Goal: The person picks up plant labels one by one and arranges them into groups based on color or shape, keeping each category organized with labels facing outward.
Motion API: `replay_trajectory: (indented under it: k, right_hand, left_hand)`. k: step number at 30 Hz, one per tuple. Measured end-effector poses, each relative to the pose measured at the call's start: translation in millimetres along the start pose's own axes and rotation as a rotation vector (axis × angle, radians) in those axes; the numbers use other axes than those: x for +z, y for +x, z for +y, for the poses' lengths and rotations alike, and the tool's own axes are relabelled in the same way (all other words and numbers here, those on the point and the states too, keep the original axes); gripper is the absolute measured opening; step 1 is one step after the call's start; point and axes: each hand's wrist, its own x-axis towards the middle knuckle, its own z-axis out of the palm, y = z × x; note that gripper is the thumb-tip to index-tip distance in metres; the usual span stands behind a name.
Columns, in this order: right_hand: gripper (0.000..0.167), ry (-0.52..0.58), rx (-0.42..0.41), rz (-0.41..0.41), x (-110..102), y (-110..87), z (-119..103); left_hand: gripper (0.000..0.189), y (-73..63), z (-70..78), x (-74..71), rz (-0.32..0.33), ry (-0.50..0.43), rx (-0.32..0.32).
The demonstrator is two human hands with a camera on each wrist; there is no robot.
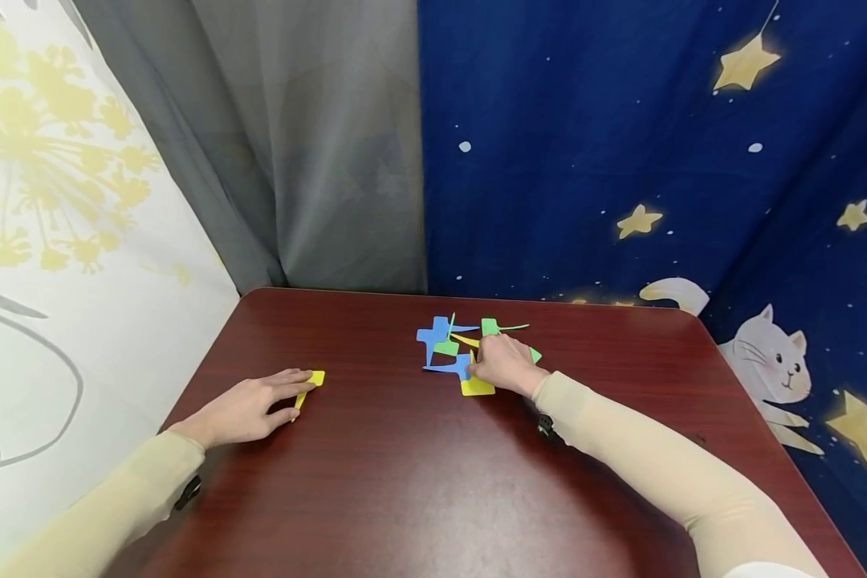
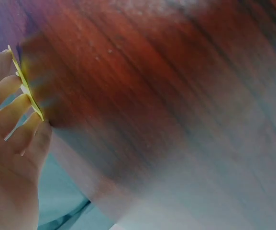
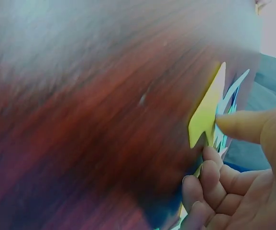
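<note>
Several flat T-shaped plant labels lie in a loose pile toward the far side of the table, among them blue labels [image 1: 433, 333], a green label [image 1: 445, 348] and a yellow label [image 1: 479, 387]. Over this pile my right hand [image 1: 509, 363] has its fingers curled. Its thumb and fingertips pinch a blue plant label [image 1: 462, 365] beside the yellow one, though the contact is partly hidden. Off to the left, my left hand [image 1: 256, 405] rests with fairly straight fingers on a single yellow plant label [image 1: 318, 377], partly covering it.
The dark red-brown table [image 1: 405, 474] extends around both hands. Behind it hang a grey curtain [image 1: 332, 144] and a blue curtain [image 1: 549, 160] with stars and a cat. A white patterned surface [image 1: 79, 321] borders the left side.
</note>
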Motion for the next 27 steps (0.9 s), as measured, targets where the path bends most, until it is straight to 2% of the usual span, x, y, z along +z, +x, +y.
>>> replay_trajectory:
  k: [4, 9, 14, 18, 24, 27]
  right_hand:
    - [0.047, 0.025, 0.045, -0.001, 1.9, -1.6, -3.3]
    - [0.041, 0.08, 0.054, 0.017, 4.9, -4.8, -7.2]
    - [0.041, 0.154, 0.034, 0.021, 6.0, -7.0, -7.9]
    - [0.037, 0.222, -0.013, 0.017, 1.8, -7.4, -7.1]
    - [0.03, 0.277, -0.088, 0.038, -4.7, -7.6, -9.0]
    - [0.022, 0.334, -0.078, 0.045, -7.2, -9.1, -11.5]
  left_hand:
    - [0.053, -0.1, -0.7, -0.4, -0.04, -0.013, -0.03]
    - [0.058, -1.2, -2.7, 1.0, -0.075, -0.025, -0.058]
    - [0.066, -2.5, -2.9, 4.2, -0.087, -0.03, -0.081]
    - [0.073, -2.3, -2.9, 3.7, -0.097, -0.024, -0.103]
    - [0.066, 2.5, -4.2, -3.8, -0.107, -0.004, -0.077]
    - [0.063, 4.7, -4.9, -6.0, -0.11, -0.004, -0.064]
